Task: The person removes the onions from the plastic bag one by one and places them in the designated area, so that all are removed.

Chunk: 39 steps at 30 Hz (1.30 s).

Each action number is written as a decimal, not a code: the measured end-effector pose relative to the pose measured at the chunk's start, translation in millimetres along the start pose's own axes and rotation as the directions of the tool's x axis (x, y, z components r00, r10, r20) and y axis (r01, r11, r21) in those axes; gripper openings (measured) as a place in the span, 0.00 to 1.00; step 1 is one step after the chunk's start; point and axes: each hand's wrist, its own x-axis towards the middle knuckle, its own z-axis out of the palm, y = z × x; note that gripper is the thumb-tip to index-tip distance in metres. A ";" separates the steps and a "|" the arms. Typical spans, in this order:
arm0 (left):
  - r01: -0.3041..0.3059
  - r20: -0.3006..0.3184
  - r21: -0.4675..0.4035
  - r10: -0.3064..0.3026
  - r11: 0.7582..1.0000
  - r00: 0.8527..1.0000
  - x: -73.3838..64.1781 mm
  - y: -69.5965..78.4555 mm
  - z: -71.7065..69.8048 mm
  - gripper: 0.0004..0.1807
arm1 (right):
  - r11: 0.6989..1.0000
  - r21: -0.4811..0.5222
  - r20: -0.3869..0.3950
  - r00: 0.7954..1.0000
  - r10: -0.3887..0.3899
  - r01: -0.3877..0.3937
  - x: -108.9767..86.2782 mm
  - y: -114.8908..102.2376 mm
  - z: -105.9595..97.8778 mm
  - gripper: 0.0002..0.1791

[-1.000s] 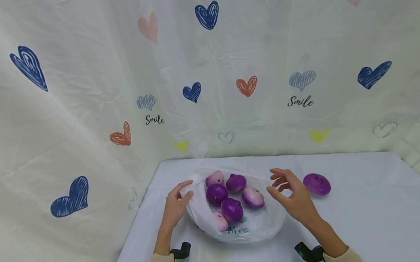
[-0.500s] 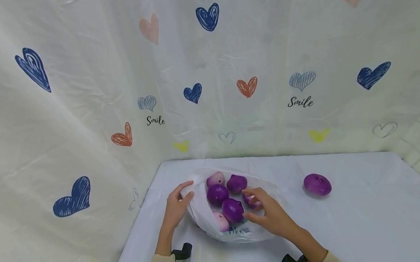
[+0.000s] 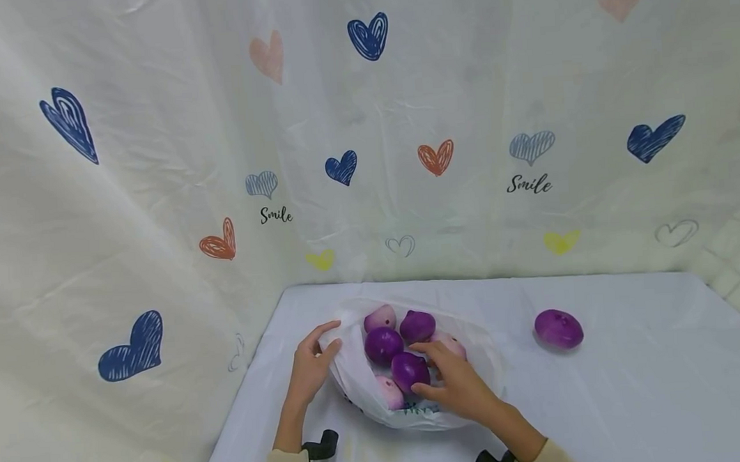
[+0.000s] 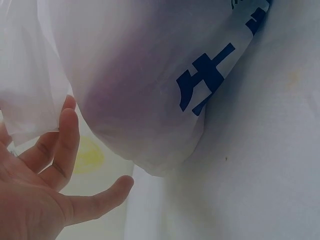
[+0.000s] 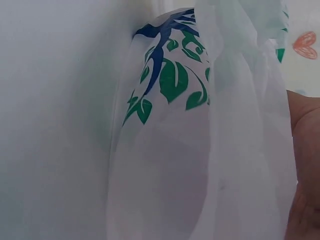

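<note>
A white plastic bag lies spread on the table, its mouth facing up with several purple and pinkish-white onions inside. On its left side my left hand touches the rim; the left wrist view shows the fingers against a flap of plastic and the thumb held apart. My right hand reaches into the bag, spread thumb and fingers at the right side of a dark purple onion. A paler onion lies just behind those fingers. In the right wrist view the bag's wall hides most of the hand.
One more purple onion sits on the white-covered table, right of the bag. Behind the table hangs a pale curtain printed with hearts, which also runs along the left side.
My right hand has moved left from above the bag's right rim, down among the onions to the dark purple one. My left hand stays at the left rim. The onions have not moved.
</note>
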 end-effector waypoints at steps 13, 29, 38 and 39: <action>0.008 -0.004 0.018 -0.008 1.000 1.000 -0.3 2.3 1.5 0.19 | 0.999 -0.031 0.036 0.999 0.038 -0.037 7.5 2.0 15.5 0.37; 0.028 -0.012 0.021 -0.028 0.999 1.000 -3.1 0.4 4.6 0.21 | 0.999 0.049 0.050 0.999 -0.022 0.020 5.1 0.6 7.0 0.37; 0.046 -0.010 0.018 -0.046 0.999 0.999 -3.3 -0.4 5.1 0.22 | 0.990 0.125 -0.013 0.998 -0.064 0.065 5.7 -6.7 -25.4 0.38; 0.044 -0.008 0.017 -0.044 0.999 0.999 -3.2 -0.6 5.1 0.22 | 0.987 0.146 -0.018 0.998 -0.066 0.068 5.7 -6.8 -30.1 0.38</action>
